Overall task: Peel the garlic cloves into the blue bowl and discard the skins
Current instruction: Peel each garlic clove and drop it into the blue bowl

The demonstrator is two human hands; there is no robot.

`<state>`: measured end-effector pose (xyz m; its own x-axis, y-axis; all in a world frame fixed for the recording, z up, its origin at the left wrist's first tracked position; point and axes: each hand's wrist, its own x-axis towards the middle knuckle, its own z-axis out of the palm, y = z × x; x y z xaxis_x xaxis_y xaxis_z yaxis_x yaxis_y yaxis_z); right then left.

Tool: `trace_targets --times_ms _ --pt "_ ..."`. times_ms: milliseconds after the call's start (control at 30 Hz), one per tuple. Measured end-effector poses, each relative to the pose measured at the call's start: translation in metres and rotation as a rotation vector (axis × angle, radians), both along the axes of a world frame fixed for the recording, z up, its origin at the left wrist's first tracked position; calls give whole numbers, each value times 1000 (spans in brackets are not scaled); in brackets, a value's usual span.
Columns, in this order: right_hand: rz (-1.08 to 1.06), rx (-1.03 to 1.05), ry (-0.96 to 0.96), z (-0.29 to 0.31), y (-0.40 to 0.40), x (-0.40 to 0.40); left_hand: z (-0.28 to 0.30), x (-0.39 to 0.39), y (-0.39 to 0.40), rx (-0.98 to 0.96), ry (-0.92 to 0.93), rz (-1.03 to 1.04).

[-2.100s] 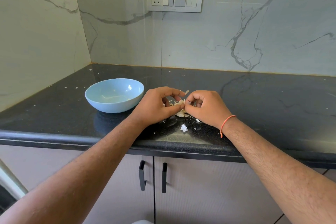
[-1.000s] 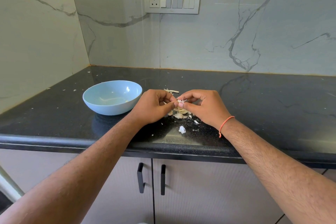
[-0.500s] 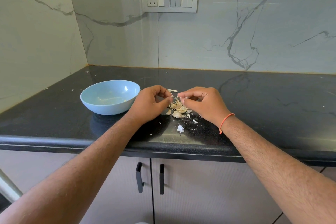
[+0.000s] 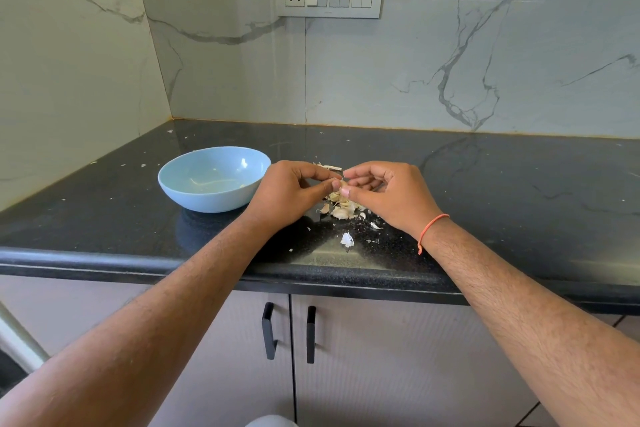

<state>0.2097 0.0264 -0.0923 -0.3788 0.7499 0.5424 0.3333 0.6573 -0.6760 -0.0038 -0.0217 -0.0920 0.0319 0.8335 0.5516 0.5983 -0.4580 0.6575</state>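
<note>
Left hand point(image 4: 287, 194) and right hand point(image 4: 388, 192) meet fingertip to fingertip over black countertop point(image 4: 502, 184), both pinching small garlic clove point(image 4: 337, 184). Heap of garlic skins point(image 4: 341, 208) directly beneath, at 6 o'clock of clove; stray white flake point(image 4: 347, 239) nearer counter's front edge. Blue bowl point(image 4: 214, 178) at 9 o'clock of left hand, just beside it. Wide bare counter toward 3 o'clock.

The small pale garlic clove point(image 4: 336, 184) pinched between the curled left hand point(image 4: 289, 196) and curled right hand point(image 4: 388, 196) is mostly covered by fingertips, its peeling state unreadable. The right hand hides part of the papery garlic-skin pile point(image 4: 341, 210). Contents of the round light-blue bowl point(image 4: 194, 189) are too faint to identify.
</note>
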Motion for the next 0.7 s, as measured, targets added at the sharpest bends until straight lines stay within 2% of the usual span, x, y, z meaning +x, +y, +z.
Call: trace_targets --times_ms 200,500,700 --pt "-40 26 -86 -1 -1 -2 3 1 -3 -44 -24 5" --pt "-20 -26 -103 1 2 0 4 0 -2 -167 -173 -29" --pt "17 -62 -86 3 1 1 3 1 -1 -145 -81 -29"
